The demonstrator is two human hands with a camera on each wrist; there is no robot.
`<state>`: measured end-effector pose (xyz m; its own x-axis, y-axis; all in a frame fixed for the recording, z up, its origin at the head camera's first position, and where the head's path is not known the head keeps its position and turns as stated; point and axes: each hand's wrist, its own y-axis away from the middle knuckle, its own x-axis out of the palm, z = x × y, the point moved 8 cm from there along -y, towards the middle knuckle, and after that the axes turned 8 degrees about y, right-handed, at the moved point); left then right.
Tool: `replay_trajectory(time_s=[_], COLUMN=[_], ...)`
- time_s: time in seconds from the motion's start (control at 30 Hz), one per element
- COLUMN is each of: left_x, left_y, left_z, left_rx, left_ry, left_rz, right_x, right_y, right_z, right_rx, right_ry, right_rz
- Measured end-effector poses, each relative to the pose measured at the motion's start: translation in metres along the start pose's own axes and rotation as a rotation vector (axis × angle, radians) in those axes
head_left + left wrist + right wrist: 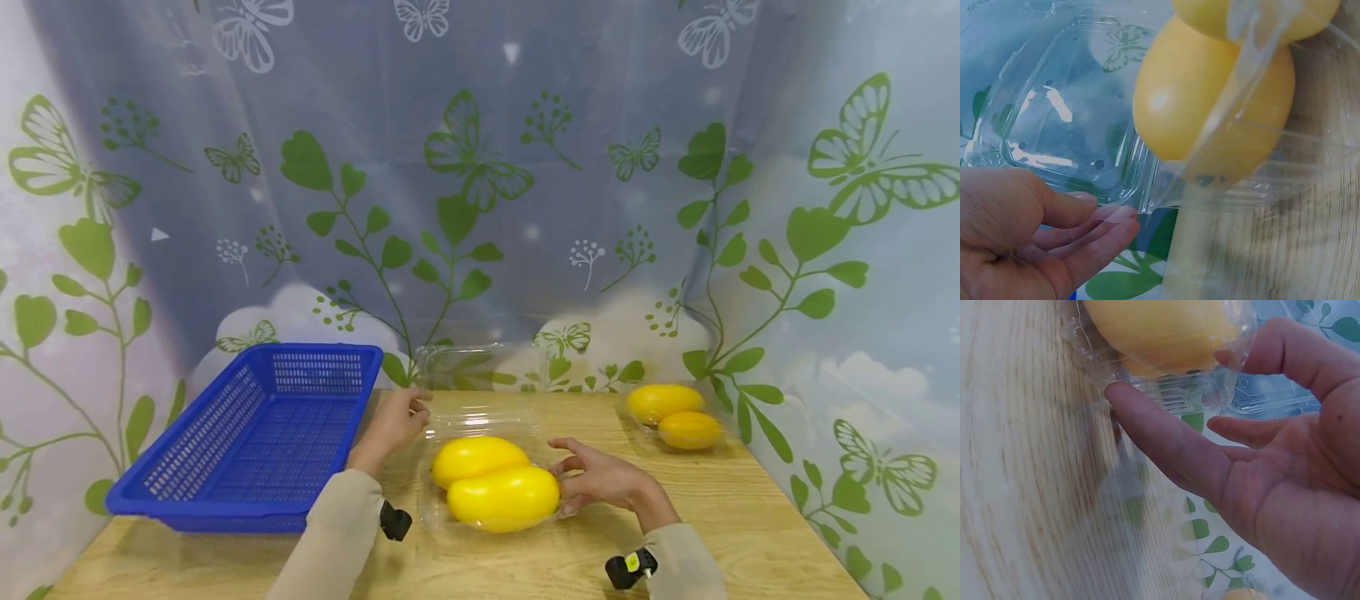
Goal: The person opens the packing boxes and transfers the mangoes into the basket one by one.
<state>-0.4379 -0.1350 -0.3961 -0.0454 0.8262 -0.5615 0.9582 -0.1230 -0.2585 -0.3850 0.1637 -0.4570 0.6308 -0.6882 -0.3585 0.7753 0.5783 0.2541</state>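
Two large yellow mango-like fruits point(504, 497) lie side by side in a clear plastic clamshell box point(427, 517). Its transparent lid point(480, 367) stands raised at the back, hinged to the base. My left hand point(393, 425) is at the box's left side; in the left wrist view its thumb and fingers pinch the thin edge of the lid point(1063, 131) near the hinge. On the right side, my right hand point(603, 477) touches the box wall with spread fingers, one straight along the base and another bent by the rim, as the right wrist view shows.
To the left stands a blue perforated plastic basket point(217, 512). A second clear box with two yellow fruits point(666, 403) sits at the back right of the wooden table point(750, 525). A curtain point(480, 250) with green leaves and butterflies hangs behind.
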Motion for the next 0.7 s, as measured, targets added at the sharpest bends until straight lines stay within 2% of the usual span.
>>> replay_trajectory(time_s=[0.33, 0.7], left_x=[0.000, 0.011], left_y=[-0.007, -0.014], left_z=[0.007, 0.018], left_rx=[-0.030, -0.138], left_ry=[0.069, 0.190], left_rz=[-0.070, 0.012], right_x=[-0.001, -0.005], right_y=[0.002, 0.004], right_z=[-0.001, -0.003], right_rx=[0.001, 0.011], right_ry=[0.001, 0.011], right_rz=[0.004, -0.013])
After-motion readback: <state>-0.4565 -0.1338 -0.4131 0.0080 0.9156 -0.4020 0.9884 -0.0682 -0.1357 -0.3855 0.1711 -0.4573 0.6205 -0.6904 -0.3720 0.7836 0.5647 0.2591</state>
